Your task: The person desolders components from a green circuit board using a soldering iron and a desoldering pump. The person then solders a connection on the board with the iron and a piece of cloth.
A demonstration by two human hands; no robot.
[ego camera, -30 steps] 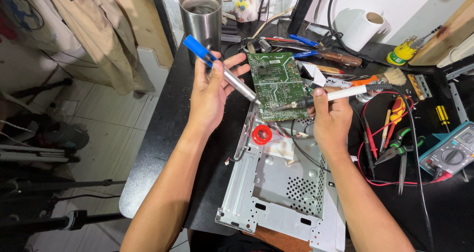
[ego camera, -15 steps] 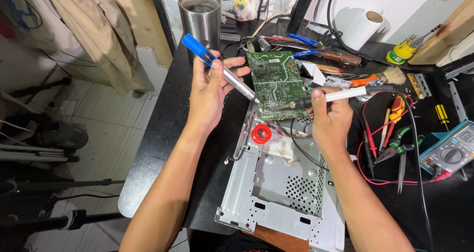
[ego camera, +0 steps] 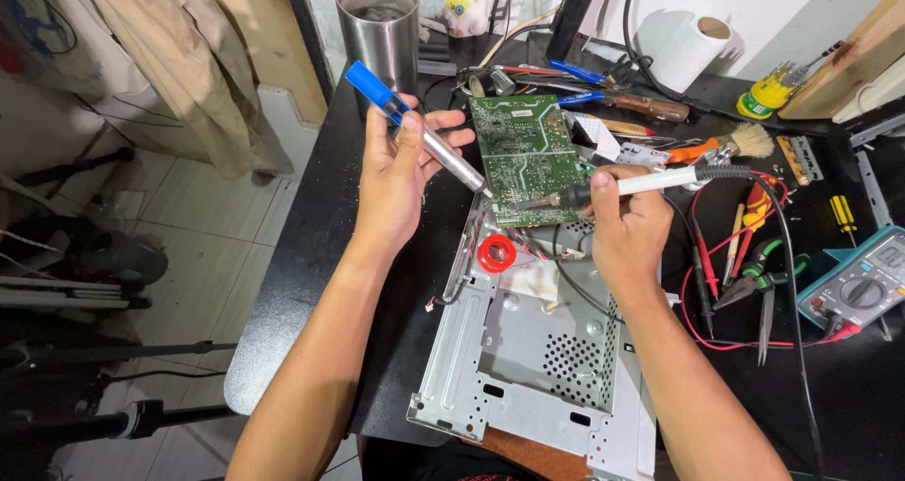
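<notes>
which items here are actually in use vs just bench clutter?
In use:
left hand holding blue-capped silver desoldering pump
right hand holding white-handled soldering iron
green circuit board

Lying about:
steel tumbler
teal multimeter
white paper roll
red solder reel
grey metal chassis

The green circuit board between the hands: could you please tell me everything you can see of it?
The green circuit board is rectangular, solder side up, dotted with small silvery joints. It rests tilted on the upper end of a grey metal chassis on the black table. The left hand brings a blue-capped metal suction tool to its left edge; the right hand aims a white soldering iron at its lower part.
</notes>
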